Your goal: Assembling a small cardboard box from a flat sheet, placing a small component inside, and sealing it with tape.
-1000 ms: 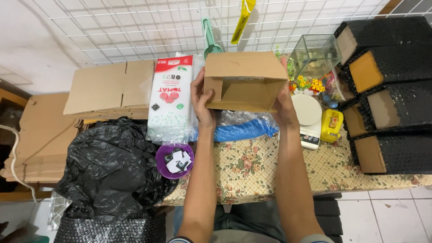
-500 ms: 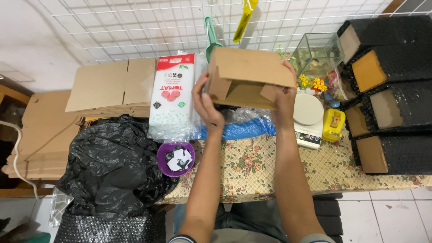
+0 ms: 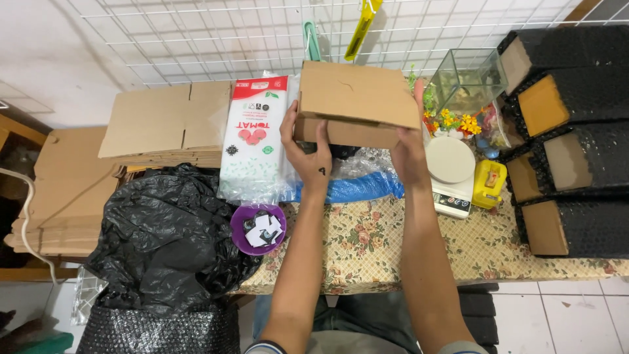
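Gripping cardboard box [image 3: 357,103], both hands [image 3: 311,152] raised, thumbs apparently underneath.

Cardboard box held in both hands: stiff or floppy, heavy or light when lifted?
The cardboard box probably is stiff: its faces look flat under the left hand and right hand. Likely light, since it's held aloft by the edges. Loose flaps might swing.

Counter [image 3: 485,252] under floral cloth, beige with small flowers, fills centre of view. White wall [image 3: 46,52] behind counter, upper left. White wire grid panel [image 3: 216,33] hung on wall directly behind counter. White tiled floor [image 3: 570,321] below counter's near edge, right side. Wooden furniture edge [image 3: 16,128] far left of counter. Even, soft light, no hard shadows.
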